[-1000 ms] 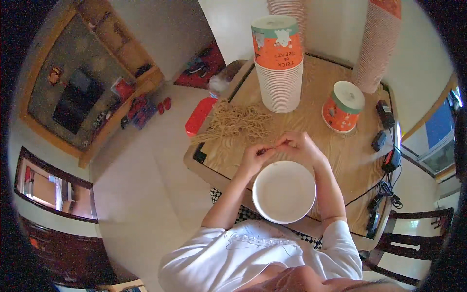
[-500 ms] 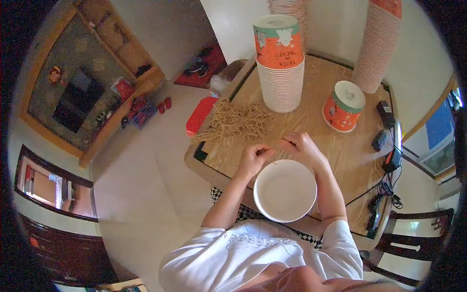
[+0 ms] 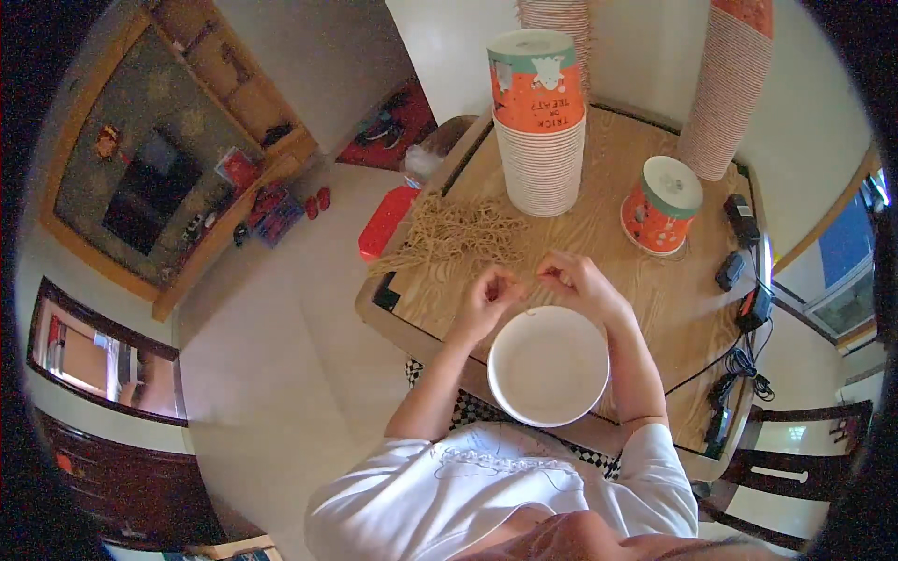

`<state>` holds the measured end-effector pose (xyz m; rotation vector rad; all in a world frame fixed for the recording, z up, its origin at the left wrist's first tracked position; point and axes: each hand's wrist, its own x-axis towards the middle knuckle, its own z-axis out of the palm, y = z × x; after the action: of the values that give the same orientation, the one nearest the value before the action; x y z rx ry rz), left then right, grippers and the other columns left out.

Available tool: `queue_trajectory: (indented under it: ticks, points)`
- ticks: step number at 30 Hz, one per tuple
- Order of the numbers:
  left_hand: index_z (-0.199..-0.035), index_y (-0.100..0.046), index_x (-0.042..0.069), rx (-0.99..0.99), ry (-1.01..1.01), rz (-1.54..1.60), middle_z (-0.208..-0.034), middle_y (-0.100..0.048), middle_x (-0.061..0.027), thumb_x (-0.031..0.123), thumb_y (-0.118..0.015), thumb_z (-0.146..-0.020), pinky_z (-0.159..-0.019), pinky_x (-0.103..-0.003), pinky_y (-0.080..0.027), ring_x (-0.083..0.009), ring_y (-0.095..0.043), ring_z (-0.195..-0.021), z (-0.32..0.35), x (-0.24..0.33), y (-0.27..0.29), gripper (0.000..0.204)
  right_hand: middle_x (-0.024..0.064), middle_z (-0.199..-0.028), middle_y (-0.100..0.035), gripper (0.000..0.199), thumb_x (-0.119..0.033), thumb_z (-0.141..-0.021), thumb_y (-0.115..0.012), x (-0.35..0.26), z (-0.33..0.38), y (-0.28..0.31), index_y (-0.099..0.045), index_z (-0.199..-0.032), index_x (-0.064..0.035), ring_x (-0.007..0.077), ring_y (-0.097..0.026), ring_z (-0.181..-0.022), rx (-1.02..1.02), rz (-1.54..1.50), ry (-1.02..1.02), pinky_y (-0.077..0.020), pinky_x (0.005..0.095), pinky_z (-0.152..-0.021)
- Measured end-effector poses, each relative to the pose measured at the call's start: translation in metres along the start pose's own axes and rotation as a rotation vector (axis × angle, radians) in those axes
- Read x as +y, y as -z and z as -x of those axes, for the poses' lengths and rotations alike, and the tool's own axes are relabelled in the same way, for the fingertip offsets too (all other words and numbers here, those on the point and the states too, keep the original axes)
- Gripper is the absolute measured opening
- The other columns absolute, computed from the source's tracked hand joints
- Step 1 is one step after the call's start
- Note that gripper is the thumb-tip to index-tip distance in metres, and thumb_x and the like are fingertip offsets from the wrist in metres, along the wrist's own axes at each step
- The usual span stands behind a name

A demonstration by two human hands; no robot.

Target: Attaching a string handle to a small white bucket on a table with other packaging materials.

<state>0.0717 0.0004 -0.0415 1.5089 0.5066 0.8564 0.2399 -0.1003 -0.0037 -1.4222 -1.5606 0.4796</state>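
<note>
My left hand (image 3: 488,297) and my right hand (image 3: 572,279) are close together just beyond the rim of a white paper bucket (image 3: 547,369), whose open mouth faces up. Both hands are closed in a pinch at the fingertips, with a small gap between them. A thin tan strand of twine (image 3: 531,307) shows at the bucket's far rim and seems to run up to my fingers; its ends are hidden. Beyond my left hand lies a loose, tangled heap of tan twine (image 3: 463,232) on the wooden table (image 3: 599,252).
Upside-down orange and green paper buckets form a tall stack (image 3: 543,140) at the back. A shorter one (image 3: 662,206) stands right of it, and another tall stack (image 3: 725,103) behind. Black adapters and cables (image 3: 739,360) line the right edge. A red container (image 3: 386,222) sits beyond the heap.
My left hand has turned and lifted slightly, its fingers curling more. The right fingertips have shifted a little. The bucket and the twine heap stay in place.
</note>
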Motion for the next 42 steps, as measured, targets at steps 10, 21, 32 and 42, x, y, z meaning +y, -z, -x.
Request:
queue_trajectory:
  ticks: [10, 21, 32, 42]
  points:
    - [-0.089, -0.068, 0.007, -0.304, -0.326, -0.526, -0.082, -0.055, -0.008, 0.013, -0.068, -0.08, -0.064, -0.031, -0.046, -0.019, -0.056, -0.072, 0.001, 0.007, 0.018, 0.011, 0.0102, -0.081, -0.062, 0.01, -0.006, -0.079, -0.062, 0.004, 0.001, 0.001, -0.061, -0.088, -0.0016, 0.0222, -0.061, -0.074, -0.075, 0.088, -0.008, -0.0485, 0.0325, -0.065]
    - [-0.088, -0.064, 0.003, -0.262, 0.013, -0.24, -0.078, -0.059, -0.0016, 0.013, -0.063, -0.084, -0.063, -0.027, -0.048, -0.0122, -0.058, -0.07, 0.002, -0.001, 0.011, 0.01, 0.0102, -0.081, -0.062, 0.01, -0.006, -0.078, -0.064, -0.009, 0.002, 0.005, -0.062, -0.087, -0.0015, 0.0221, -0.062, -0.072, -0.044, 0.092, -0.099, -0.0485, 0.0315, -0.062]
    - [-0.086, -0.061, 0.008, -0.161, 0.459, 0.223, -0.071, -0.057, 0.0027, 0.019, -0.059, -0.087, -0.053, -0.02, -0.039, -0.0044, -0.05, -0.061, 0.001, 0.008, 0.01, 0.012, 0.0089, -0.077, -0.059, 0.011, -0.005, -0.075, -0.068, -0.01, 0.003, 0.0, -0.061, -0.082, -0.0009, 0.0208, -0.061, -0.071, -0.051, 0.084, 0.072, -0.0483, 0.0317, -0.062]
    - [-0.097, -0.067, 0.004, -0.175, 0.342, 0.137, -0.078, -0.062, 0.0012, 0.014, -0.06, -0.087, -0.057, -0.019, -0.04, -0.0044, -0.051, -0.066, 0.001, 0.0, 0.015, 0.016, 0.0092, -0.078, -0.06, 0.011, -0.004, -0.076, -0.067, -0.014, 0.002, -0.001, -0.061, -0.085, -0.001, 0.02, -0.062, -0.071, -0.029, 0.072, 0.016, -0.0494, 0.0314, -0.063]
